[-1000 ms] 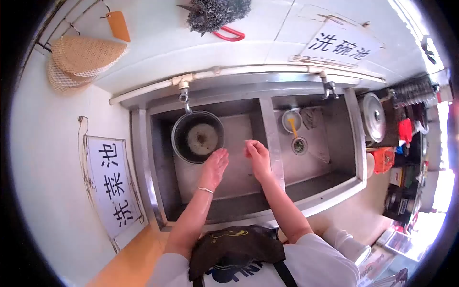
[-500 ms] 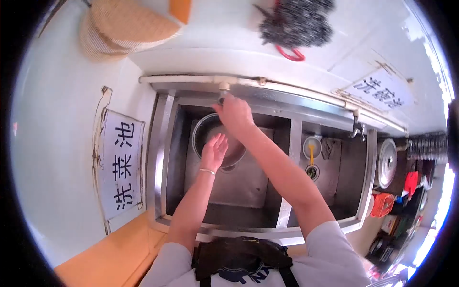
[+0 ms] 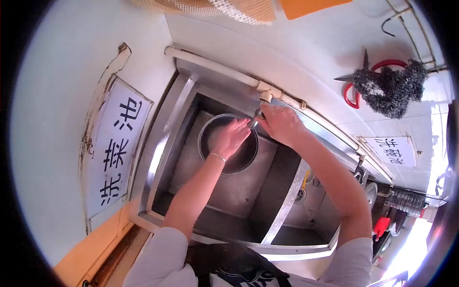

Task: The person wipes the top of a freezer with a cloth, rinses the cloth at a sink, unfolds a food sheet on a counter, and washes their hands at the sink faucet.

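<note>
My right hand (image 3: pixel 283 123) is closed round the tap (image 3: pixel 256 118) at the back wall of the steel sink. Beneath the spout, my left hand (image 3: pixel 231 138) reaches over a round metal pot (image 3: pixel 202 148), with its fingers stretched out and nothing in them. The left fingertips are close to the spout; whether they touch it cannot be made out. The pot stands in the left basin (image 3: pixel 229 191), partly covered by my left hand and forearm.
A divider (image 3: pixel 286 203) separates the right basin, which holds a yellow-handled utensil (image 3: pixel 304 181) near the drain. A pipe (image 3: pixel 217 67) runs along the back wall. Scissors (image 3: pixel 353 95) and dark scouring mesh (image 3: pixel 392 91) hang at the upper right. A paper sign (image 3: pixel 117 148) is on the left wall.
The view has turned and shifted. My left hand has moved up from over the pot's middle to the spout. My right hand stays at the tap.
</note>
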A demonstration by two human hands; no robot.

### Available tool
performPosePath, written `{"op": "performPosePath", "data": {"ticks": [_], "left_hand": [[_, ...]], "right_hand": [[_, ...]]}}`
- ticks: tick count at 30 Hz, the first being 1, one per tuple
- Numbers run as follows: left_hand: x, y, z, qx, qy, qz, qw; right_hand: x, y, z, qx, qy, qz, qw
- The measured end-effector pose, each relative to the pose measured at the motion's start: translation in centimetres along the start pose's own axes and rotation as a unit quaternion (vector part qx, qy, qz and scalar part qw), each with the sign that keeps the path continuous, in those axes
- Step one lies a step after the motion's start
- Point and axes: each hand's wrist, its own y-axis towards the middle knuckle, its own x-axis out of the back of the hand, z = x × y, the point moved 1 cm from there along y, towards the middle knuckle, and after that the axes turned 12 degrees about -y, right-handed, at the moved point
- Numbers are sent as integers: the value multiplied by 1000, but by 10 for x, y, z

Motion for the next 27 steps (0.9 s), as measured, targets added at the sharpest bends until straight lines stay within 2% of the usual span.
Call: {"op": "performPosePath", "data": {"ticks": [1, 3, 4, 6, 7, 9, 10, 12, 14, 16, 18, 19, 20, 21, 22, 23, 24, 25, 26, 27], "left_hand": [[0, 2, 0, 1, -6, -2, 1000], [-1, 5, -1, 10, -8, 17, 1000], [-2, 6, -2, 17, -26, 9, 999], [-6, 7, -2, 22, -27, 12, 999], [-7, 9, -1, 27, -25, 16, 999], [-10, 12, -3, 35, -4, 12, 999], [-9, 14, -3, 36, 13, 7, 999], [-6, 18, -1, 29, 37, 13, 999], [-3, 22, 0, 20, 60, 19, 998], [-3, 28, -2, 15, 91, 70, 993], [-2, 23, -8, 10, 56, 39, 998], [0, 20, -12, 9, 24, 10, 1000], [4, 20, -14, 19, -9, 0, 1000], [9, 21, -15, 23, -31, 12, 999], [19, 24, -13, 20, -16, 11, 1000], [26, 28, -13, 19, 5, 9, 1000], [27, 28, -10, 6, 53, 8, 999], [31, 29, -10, 5, 55, 6, 998], [23, 26, -10, 49, 51, 116, 991], [17, 25, -5, 26, 76, 86, 993]], "right_hand": [[2, 2, -2, 1, -1, 6, 1000], [8, 6, -5, 77, -31, -1, 997], [12, 8, -7, 78, -32, 2, 996], [17, 11, -8, 192, -98, -14, 976], [14, 12, -13, 186, -98, -14, 977], [8, 17, -23, 256, -49, -42, 964], [8, 19, -25, 252, -50, -42, 966], [9, 22, -26, 280, -37, 17, 959], [16, 22, -23, 260, -63, 45, 963], [19, 17, -21, 245, -91, 74, 962], [19, 1, -16, 63, 67, 9, 996], [11, -12, -11, -80, 165, 54, 982], [-17, -31, -12, -149, 263, -3, 953], [-55, -49, -8, -251, 494, -68, 830], [-83, -56, -1, -344, 592, -82, 724], [-101, -56, 12, -391, 657, -101, 637], [-149, -56, 14, -346, 673, -124, 642], [-164, -48, 22, -347, 618, -85, 700], [-175, -37, 30, -344, 558, -46, 754], [-183, -31, 33, -350, 561, -37, 749]]}}
